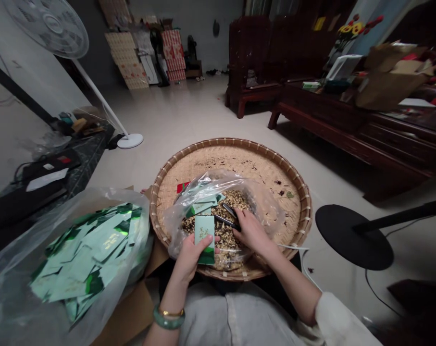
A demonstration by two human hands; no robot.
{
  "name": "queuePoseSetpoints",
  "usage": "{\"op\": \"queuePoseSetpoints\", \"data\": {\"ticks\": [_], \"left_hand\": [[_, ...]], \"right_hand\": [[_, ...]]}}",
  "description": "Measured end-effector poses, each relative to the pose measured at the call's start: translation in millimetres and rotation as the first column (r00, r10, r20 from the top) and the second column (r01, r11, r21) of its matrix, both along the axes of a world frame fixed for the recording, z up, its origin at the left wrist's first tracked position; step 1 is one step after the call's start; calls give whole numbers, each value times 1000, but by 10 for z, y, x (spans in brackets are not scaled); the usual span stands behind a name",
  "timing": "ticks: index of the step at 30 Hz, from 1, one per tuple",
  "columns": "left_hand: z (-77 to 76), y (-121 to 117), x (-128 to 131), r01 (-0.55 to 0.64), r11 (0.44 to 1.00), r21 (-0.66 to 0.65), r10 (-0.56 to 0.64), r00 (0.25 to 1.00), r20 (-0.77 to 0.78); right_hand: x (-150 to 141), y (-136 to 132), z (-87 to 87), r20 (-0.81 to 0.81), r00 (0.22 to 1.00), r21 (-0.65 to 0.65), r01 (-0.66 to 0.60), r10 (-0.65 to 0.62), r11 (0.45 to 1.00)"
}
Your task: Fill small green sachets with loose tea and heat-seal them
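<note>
My left hand (191,254) holds a pale green packet with gold print (204,233) upright between thumb and fingers, above a heap of dried tea-like leaves (223,230). My right hand (252,230) grips a pair of slim black tongs (228,217), their tips over the heap. The heap lies in a clear plastic bag (203,192) inside a round woven bamboo tray (264,168). More green packets (203,206) lie in that bag's mouth. A large clear bag (91,250) full of loose green foil packets sits to my left.
A cardboard box (127,312) lies under the large bag and against the tray. A standing fan (52,29) and a dark table (73,163) are at left. A round black stand base (353,235) is at right. Dark wooden furniture (347,115) stands beyond the tray.
</note>
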State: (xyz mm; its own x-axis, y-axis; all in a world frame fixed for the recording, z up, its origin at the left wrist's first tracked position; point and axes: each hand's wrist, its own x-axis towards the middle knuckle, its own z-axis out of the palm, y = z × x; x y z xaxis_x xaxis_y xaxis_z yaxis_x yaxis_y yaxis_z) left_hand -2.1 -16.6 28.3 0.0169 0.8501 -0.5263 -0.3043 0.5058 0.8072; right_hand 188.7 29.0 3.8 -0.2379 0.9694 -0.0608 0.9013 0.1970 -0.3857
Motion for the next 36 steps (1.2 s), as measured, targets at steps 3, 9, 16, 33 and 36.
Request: {"op": "queuePoseSetpoints", "data": {"ticks": [3,9,16,33,36], "left_hand": [[16,-6,-15,-4,1000,-6,4,1000,25],[1,-9,-62,-15,1000,-13,15,999,39],[18,26,21,107,994,-2,-107,994,-31],[-37,-24,10,176,976,125,-149,969,-196],[-21,-25,-7,191,969,156,-155,964,-218]], "right_hand": [[-43,36,-11,-61,998,-44,23,-26,999],[183,136,230,-512,859,-74,-47,3,996],[258,55,722,-545,816,-232,-367,192,901],[72,54,590,-584,790,-239,-386,186,891],[104,88,525,-671,741,-445,-371,-28,815]]}}
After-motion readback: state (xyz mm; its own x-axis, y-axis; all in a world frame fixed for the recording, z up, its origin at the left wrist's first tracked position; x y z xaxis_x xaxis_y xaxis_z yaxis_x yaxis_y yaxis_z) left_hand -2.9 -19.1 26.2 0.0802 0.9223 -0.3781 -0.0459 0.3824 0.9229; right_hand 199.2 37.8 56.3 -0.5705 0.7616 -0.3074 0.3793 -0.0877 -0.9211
